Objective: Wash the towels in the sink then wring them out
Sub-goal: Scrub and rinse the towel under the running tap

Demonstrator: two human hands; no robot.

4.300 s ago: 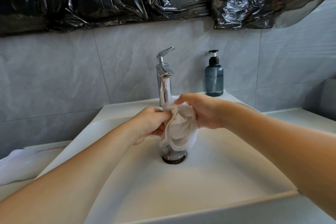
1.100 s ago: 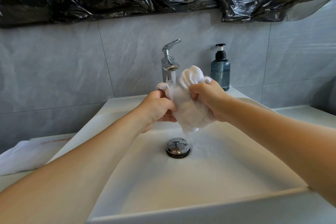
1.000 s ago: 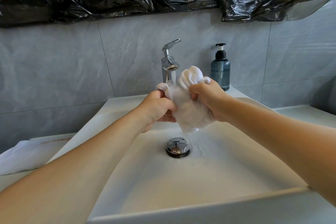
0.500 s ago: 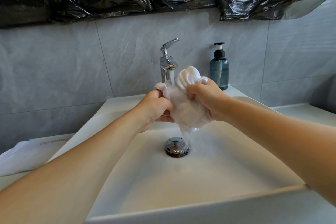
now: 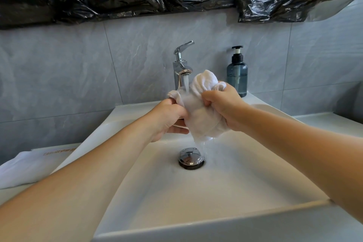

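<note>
Both grips are clamped on one bunched white towel (image 5: 204,116): the left hand (image 5: 169,119) is curled round its left edge, the right hand (image 5: 224,107) round its upper right part. In the head view, the towel is held above the sink (image 5: 196,222) bowl, under the chrome faucet (image 5: 181,69), whose stream lands on the cloth between the two hands. Water runs off the lower tip, just at 1 o'clock from the drain stopper (image 5: 191,158).

For a good rinse, the bundle is best kept under the stream and kneaded, with fresh folds turned into the water; wringing is better left until the cloth is soaked through.

The towel's long axis is roughly upright, slightly leaned: a rounded lobe points to 12 o'clock above the right hand, the dripping tip to 6 o'clock.

A second white towel (image 5: 25,169) lies on the tabletop (image 5: 324,122) at 9 o'clock, a soap dispenser (image 5: 237,72) at 1 o'clock.
</note>
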